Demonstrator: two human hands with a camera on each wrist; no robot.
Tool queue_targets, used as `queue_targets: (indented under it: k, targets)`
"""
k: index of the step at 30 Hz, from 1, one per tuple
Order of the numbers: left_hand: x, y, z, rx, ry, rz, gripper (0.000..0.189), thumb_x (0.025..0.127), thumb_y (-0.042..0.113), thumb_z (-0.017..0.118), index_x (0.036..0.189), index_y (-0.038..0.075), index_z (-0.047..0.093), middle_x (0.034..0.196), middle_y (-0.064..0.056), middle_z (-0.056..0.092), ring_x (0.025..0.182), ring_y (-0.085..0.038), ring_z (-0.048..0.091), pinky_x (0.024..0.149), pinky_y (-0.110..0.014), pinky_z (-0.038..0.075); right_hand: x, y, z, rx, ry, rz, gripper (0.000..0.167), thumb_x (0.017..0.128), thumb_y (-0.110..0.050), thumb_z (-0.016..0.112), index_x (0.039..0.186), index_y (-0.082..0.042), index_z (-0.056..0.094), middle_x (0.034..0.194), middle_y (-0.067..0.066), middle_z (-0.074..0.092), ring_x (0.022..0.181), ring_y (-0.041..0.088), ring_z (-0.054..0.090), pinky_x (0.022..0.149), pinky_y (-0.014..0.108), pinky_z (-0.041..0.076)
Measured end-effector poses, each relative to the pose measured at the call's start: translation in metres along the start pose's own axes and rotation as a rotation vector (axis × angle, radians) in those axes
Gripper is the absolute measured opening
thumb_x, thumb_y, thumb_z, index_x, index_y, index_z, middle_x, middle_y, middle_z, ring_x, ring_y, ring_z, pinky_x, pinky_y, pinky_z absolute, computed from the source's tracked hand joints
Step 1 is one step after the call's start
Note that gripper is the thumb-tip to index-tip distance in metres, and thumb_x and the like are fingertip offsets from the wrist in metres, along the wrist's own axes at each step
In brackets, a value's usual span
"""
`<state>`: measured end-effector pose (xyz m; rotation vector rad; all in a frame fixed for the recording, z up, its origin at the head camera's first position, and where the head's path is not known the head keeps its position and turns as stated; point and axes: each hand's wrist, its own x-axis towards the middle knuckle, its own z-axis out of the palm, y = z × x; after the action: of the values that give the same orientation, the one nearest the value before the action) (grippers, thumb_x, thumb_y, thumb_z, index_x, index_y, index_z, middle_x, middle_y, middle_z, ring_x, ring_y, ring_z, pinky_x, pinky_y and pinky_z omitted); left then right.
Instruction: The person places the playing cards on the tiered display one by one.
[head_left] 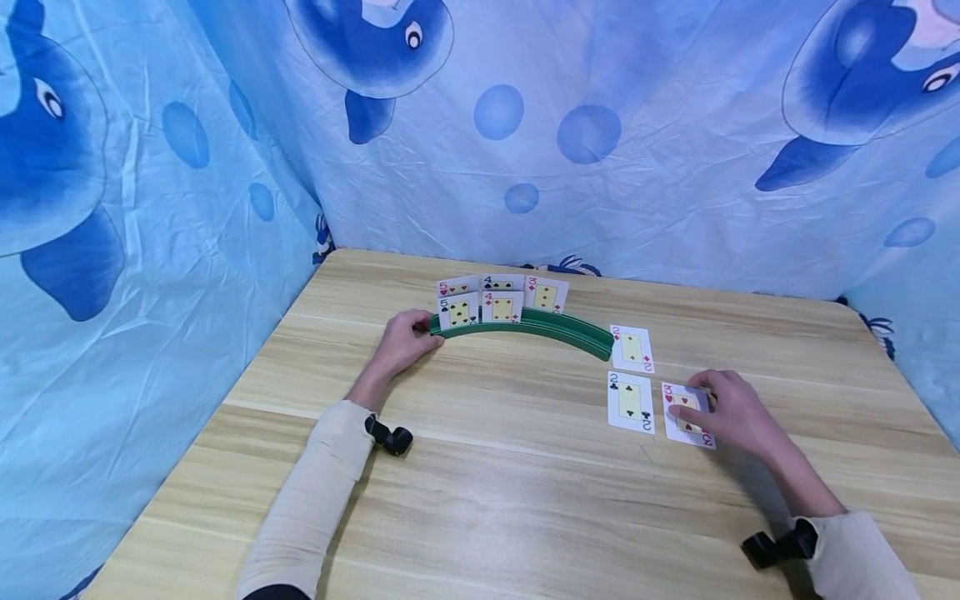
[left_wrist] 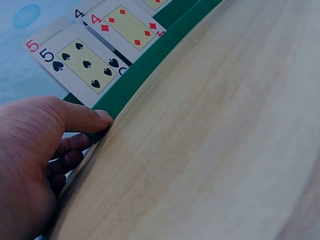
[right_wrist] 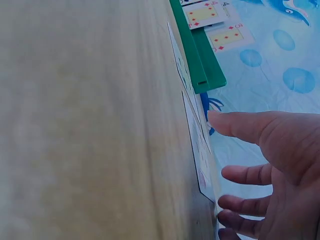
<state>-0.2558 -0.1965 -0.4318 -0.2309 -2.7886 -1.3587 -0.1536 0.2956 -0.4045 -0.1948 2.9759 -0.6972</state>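
My left hand (head_left: 401,342) pinches the left end of a curved green card holder (head_left: 570,329), thumb on its front edge. Standing in the holder are the five of spades (left_wrist: 87,64) and four of diamonds (head_left: 502,307), each before another card, and the three of diamonds (head_left: 545,293). On the right, my right hand (head_left: 738,417) is over the three of hearts (head_left: 678,394), which lies flat on the table. Its thumb overlaps the card's face, and its fingers are spread apart near the far edge.
The two of diamonds (head_left: 632,350) lies by the holder's right end, with the two of clubs (head_left: 630,404) nearer me, left of the three of hearts. Blue curtains (head_left: 540,183) with dolphin prints hang behind and beside the wooden table (head_left: 480,492).
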Motion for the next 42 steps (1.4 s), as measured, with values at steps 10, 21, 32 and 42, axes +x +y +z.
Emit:
queue_targets:
  k: [10, 21, 32, 42]
  targets:
    - [-0.001, -0.001, 0.000, 0.013, 0.014, 0.038, 0.035, 0.086, 0.009, 0.073, 0.117, -0.005, 0.067, 0.110, -0.022, 0.068, 0.096, -0.030, 0.062, 0.088, -0.040, 0.050, -0.013, -0.004, 0.005, -0.058, -0.001, 0.007, 0.066, 0.076, -0.050, 0.083, 0.110, 0.001, 0.060, 0.134, 0.038, 0.047, 0.116, 0.053, 0.042, 0.088, 0.063, 0.040]
    - [0.001, -0.002, -0.001, 0.015, -0.005, 0.010, 0.038, 0.086, 0.010, 0.074, 0.121, -0.004, 0.066, 0.114, -0.023, 0.068, 0.101, -0.032, 0.062, 0.092, -0.044, 0.050, -0.018, -0.006, 0.008, -0.113, 0.004, -0.007, 0.072, 0.073, -0.053, 0.084, 0.114, 0.001, 0.061, 0.133, 0.037, 0.045, 0.111, 0.052, 0.043, 0.083, 0.061, 0.042]
    - [0.000, -0.001, -0.001, 0.009, -0.005, 0.002, 0.038, 0.086, 0.010, 0.075, 0.121, -0.003, 0.066, 0.114, -0.023, 0.068, 0.102, -0.033, 0.062, 0.093, -0.045, 0.050, -0.018, -0.011, 0.006, -0.124, -0.012, 0.017, 0.073, 0.071, -0.050, 0.085, 0.116, 0.001, 0.059, 0.132, 0.040, 0.045, 0.113, 0.054, 0.044, 0.086, 0.063, 0.042]
    - [0.001, -0.001, -0.001, 0.009, -0.004, 0.001, 0.037, 0.087, 0.010, 0.074, 0.121, -0.003, 0.066, 0.114, -0.022, 0.068, 0.101, -0.032, 0.062, 0.092, -0.044, 0.050, -0.018, -0.013, 0.006, -0.188, 0.101, -0.006, 0.109, 0.057, -0.050, 0.093, 0.136, 0.009, 0.048, 0.115, 0.035, 0.045, 0.095, 0.044, 0.041, 0.070, 0.043, 0.034]
